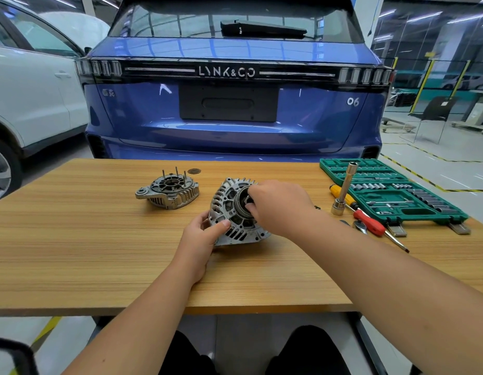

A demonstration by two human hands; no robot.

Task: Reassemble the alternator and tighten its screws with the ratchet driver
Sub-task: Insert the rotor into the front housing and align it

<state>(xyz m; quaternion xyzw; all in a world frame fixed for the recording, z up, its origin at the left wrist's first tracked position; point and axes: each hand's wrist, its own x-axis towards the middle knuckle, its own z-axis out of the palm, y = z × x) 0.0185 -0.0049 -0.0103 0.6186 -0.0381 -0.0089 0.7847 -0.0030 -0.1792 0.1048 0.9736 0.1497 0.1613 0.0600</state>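
While a blue car (235,104) fills the background, the wooden table (99,239) carries a green socket case (391,190) at its right end. The alternator body (235,212) sits tilted near the table's middle, and its separate end cover (168,192) lies just left and behind it. The left hand (202,239) grips the body's near rim, thumb across the vents. The right hand (278,204) has its fingers curled at the central hub; what they pinch is hidden.

Blue car (235,117) behind wooden table (72,239) — white car (32,90) leftward.
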